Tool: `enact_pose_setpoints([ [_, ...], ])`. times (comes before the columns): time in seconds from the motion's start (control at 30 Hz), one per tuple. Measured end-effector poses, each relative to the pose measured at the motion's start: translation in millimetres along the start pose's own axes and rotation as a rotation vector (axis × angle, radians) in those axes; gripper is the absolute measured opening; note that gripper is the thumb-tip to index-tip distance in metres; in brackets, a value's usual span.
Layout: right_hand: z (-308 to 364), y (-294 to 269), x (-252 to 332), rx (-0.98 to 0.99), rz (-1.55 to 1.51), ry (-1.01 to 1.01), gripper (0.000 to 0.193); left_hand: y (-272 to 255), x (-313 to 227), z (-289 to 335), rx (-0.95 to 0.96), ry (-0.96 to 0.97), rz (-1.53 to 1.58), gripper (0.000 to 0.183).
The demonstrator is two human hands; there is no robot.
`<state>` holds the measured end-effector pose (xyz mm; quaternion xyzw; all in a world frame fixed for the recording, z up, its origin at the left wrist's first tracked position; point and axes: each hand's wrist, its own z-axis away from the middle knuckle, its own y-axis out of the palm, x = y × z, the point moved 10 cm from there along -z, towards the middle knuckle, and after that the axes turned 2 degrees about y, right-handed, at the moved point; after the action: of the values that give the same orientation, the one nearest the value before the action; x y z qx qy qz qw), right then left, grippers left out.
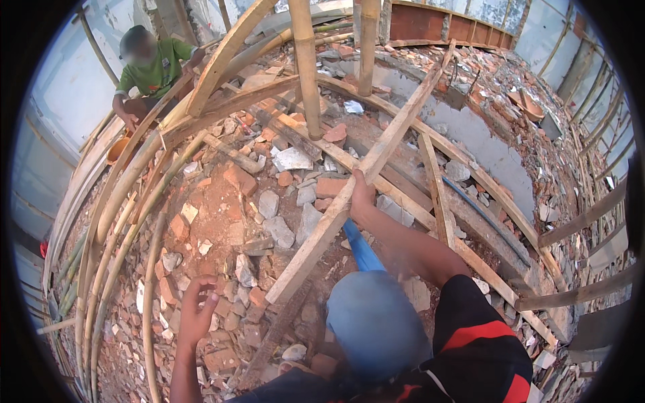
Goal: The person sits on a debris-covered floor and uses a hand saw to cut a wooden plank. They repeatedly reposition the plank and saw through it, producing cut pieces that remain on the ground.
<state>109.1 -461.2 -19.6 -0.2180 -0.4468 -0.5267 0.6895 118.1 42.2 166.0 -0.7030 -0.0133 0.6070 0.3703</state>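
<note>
My right hand (363, 195) is wrapped round a long squared wooden beam (314, 243) that slants from near me up to the far right. Its near end hangs over the rubble, and the far part crosses other timbers. Below that wrist a flat blue strip (363, 247) runs toward a rounded faded-blue shape (377, 326) in front of my body; I cannot make out what either is. My left hand (197, 309) is raised over broken bricks at the lower left, its fingers loosely bent and apart, with nothing in them.
Broken bricks and concrete lumps (275, 225) cover the ground. Bamboo poles (121, 282) curve along the left, and upright bamboo posts (306, 74) stand ahead. More timbers (480, 262) cross on the right. A person in a green shirt (158, 67) crouches at the far left.
</note>
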Motion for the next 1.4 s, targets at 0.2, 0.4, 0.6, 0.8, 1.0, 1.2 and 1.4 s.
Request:
enact_pose_setpoints([
  [0.2, 57.3, 65.8, -51.2, 0.413, -0.467, 0.079, 0.085, 63.1, -2.6, -23.0, 0.325, -0.129, -0.398, 0.079],
  [0.4, 134.5, 87.1, -80.3, 0.56, -0.493, 0.203, 0.081, 56.4, 56.7, -11.1, 0.536, -0.25, -0.486, 0.072],
  [0.6, 158.6, 62.5, -130.9, 0.562, -0.11, 0.363, 0.078, 80.0, 168.3, 26.9, 0.51, -0.262, -0.257, 0.049],
  [0.8, 147.4, 33.8, -168.1, 0.693, 0.365, 0.304, 0.088, 98.6, 216.1, 28.5, 0.582, -0.226, -0.15, 0.042],
  [1.0, 118.0, -40.3, -167.3, 0.695, 0.608, 0.147, 0.061, 102.2, 252.6, 37.9, 0.55, -0.257, -0.118, 0.042],
  [1.2, 86.9, -169.0, -132.5, 0.54, 0.837, -0.283, 0.039, 108.6, 262.0, 32.3, 0.476, -0.193, -0.034, 0.035],
  [1.4, 108.9, -280.5, -115.5, 0.315, 0.967, -0.286, 0.035, 112.8, 242.9, 18.5, 0.375, -0.171, -0.14, 0.034],
])
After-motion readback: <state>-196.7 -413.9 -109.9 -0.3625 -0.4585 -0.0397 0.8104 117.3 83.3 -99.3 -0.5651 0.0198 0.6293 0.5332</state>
